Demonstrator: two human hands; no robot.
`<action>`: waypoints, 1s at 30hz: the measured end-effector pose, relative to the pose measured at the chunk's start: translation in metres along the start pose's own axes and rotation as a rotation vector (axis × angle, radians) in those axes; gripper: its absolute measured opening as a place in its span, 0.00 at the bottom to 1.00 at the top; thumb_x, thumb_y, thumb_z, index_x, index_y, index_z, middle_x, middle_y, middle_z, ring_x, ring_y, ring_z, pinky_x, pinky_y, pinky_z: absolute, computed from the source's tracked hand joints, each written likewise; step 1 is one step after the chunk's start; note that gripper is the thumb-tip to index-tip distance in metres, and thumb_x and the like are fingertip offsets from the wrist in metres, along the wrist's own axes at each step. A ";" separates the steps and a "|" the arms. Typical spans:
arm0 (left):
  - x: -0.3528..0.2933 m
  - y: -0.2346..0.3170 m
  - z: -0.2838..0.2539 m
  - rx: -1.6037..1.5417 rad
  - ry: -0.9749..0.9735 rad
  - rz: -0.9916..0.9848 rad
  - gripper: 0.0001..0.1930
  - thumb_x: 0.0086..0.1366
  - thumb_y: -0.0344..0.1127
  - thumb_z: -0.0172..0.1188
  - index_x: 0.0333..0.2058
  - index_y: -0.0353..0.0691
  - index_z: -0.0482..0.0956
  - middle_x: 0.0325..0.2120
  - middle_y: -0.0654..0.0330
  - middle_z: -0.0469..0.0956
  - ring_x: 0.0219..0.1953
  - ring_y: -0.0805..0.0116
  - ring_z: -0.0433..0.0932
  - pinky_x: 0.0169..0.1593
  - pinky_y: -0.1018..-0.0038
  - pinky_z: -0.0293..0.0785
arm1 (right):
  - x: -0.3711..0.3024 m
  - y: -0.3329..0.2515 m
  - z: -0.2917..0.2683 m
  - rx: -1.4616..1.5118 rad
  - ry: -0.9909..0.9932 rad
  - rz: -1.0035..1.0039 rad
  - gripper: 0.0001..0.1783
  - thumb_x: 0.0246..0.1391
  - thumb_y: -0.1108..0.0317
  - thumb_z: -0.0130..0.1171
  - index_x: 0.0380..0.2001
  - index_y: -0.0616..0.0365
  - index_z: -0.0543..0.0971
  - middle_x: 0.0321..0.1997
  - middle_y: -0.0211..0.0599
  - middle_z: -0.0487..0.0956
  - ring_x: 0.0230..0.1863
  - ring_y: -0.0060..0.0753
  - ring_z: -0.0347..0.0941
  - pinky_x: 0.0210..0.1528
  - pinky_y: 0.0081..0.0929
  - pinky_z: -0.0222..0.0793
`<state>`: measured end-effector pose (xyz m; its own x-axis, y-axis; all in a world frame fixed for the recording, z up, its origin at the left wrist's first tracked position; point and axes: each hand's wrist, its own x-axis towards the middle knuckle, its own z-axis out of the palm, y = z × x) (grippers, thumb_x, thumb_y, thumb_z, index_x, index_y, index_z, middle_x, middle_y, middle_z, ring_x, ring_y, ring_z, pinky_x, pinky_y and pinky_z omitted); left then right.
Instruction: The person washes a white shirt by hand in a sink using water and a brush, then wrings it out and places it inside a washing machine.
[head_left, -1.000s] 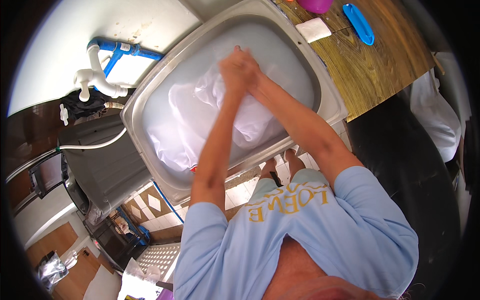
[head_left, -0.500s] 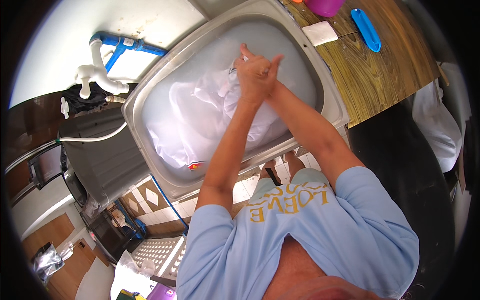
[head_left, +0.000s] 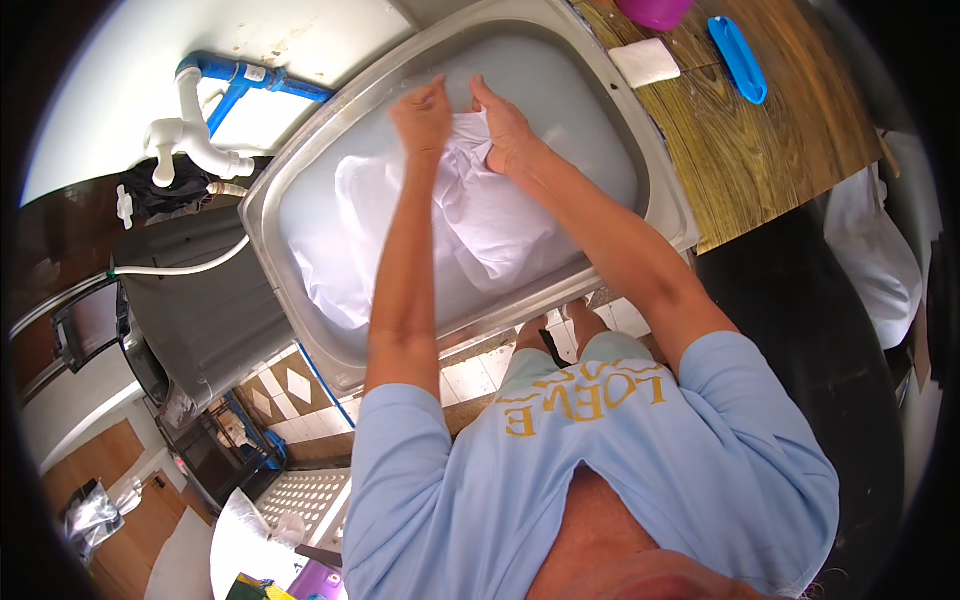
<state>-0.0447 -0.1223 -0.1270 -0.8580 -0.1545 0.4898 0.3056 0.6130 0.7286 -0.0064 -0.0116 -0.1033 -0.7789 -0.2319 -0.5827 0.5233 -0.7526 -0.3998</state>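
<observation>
A white garment (head_left: 490, 215) lies bunched and wet in the metal sink (head_left: 655, 190), partly under cloudy water. Its upper part is lifted and stretched between my hands, above the water. My left hand (head_left: 422, 120), slightly blurred, is closed in a fist at the left edge of the raised fabric. On the other side, my right hand (head_left: 505, 128) grips the cloth with its thumb pointing up. More white fabric (head_left: 345, 275) spreads through the water toward the sink's lower left.
Left of the sink, a white tap (head_left: 185, 145) joins blue pipes (head_left: 235, 85). On the wooden board (head_left: 790, 130) at right rest a white block (head_left: 644, 63), a blue brush-like object (head_left: 737, 60) and a purple container (head_left: 655, 10). A grey appliance (head_left: 200, 310) stands at left.
My hands, pressed together before, have parted, the left moving leftward. The fabric between them has come up out of the water. A red and yellow patch on the cloth no longer shows.
</observation>
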 end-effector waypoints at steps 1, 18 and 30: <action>0.005 0.001 -0.014 0.029 -0.138 -0.139 0.23 0.60 0.40 0.59 0.11 0.34 0.66 0.09 0.54 0.56 0.14 0.75 0.53 0.19 0.71 0.52 | 0.004 -0.007 -0.003 0.013 0.007 -0.037 0.21 0.55 0.46 0.55 0.20 0.48 0.65 0.21 0.28 0.65 0.23 0.27 0.63 0.30 0.28 0.66; -0.035 0.066 0.003 -0.646 -0.152 -0.056 0.10 0.60 0.32 0.57 0.20 0.37 0.77 0.20 0.61 0.76 0.28 0.71 0.72 0.41 0.75 0.68 | 0.035 -0.016 -0.044 0.047 -0.412 0.021 0.24 0.55 0.44 0.53 0.25 0.55 0.69 0.25 0.31 0.70 0.31 0.26 0.69 0.36 0.27 0.70; -0.011 0.043 0.028 0.087 0.025 0.288 0.12 0.55 0.31 0.59 0.15 0.33 0.73 0.11 0.53 0.70 0.15 0.69 0.66 0.23 0.70 0.65 | 0.015 0.000 -0.026 0.122 -0.264 -0.007 0.19 0.61 0.43 0.43 0.36 0.45 0.72 0.34 0.25 0.74 0.36 0.24 0.71 0.39 0.28 0.69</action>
<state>-0.0337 -0.0729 -0.1141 -0.7301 0.0166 0.6831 0.4974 0.6983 0.5147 -0.0091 0.0008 -0.1298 -0.8535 -0.3669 -0.3701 0.4848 -0.8196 -0.3053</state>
